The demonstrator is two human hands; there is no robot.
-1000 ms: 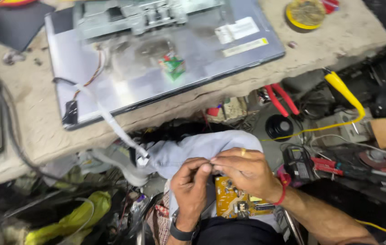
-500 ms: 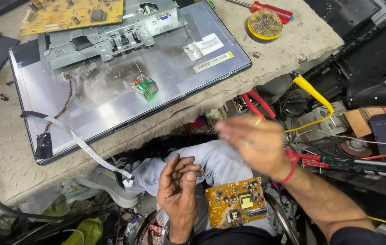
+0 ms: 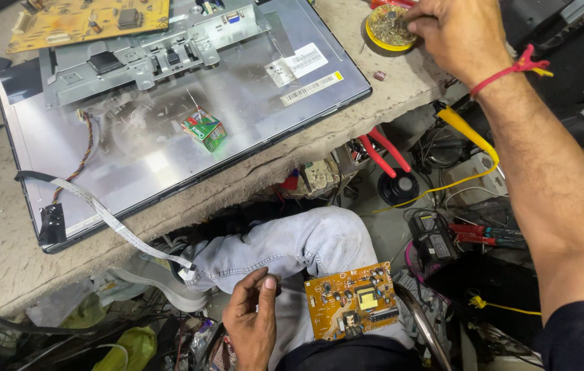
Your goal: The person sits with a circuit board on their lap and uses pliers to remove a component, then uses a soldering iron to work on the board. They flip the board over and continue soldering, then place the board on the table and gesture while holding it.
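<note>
My right hand (image 3: 458, 36), with a red thread at the wrist, reaches far up to a round yellow tin (image 3: 386, 27) on the bench edge. Its fingertips touch the tin's contents. My left hand (image 3: 254, 324) rests low over my lap with thumb and fingers pinched together; whether something tiny sits between them cannot be told. Beside it an orange circuit board (image 3: 352, 304) lies on my thigh, on grey trousers (image 3: 292, 240).
A flat monitor panel (image 3: 168, 148) lies back-up on the concrete bench (image 3: 3, 254), with a metal bracket (image 3: 147, 51), a small green box (image 3: 204, 129) and a white ribbon cable (image 3: 110, 223). A second yellow board (image 3: 86, 19) is behind. Red pliers (image 3: 382, 150) and a yellow-handled tool (image 3: 462, 127) lie below right.
My right hand left the board on my lap and rose to the tin on the bench. The left hand stayed over the lap. The view tilted toward the bench.
</note>
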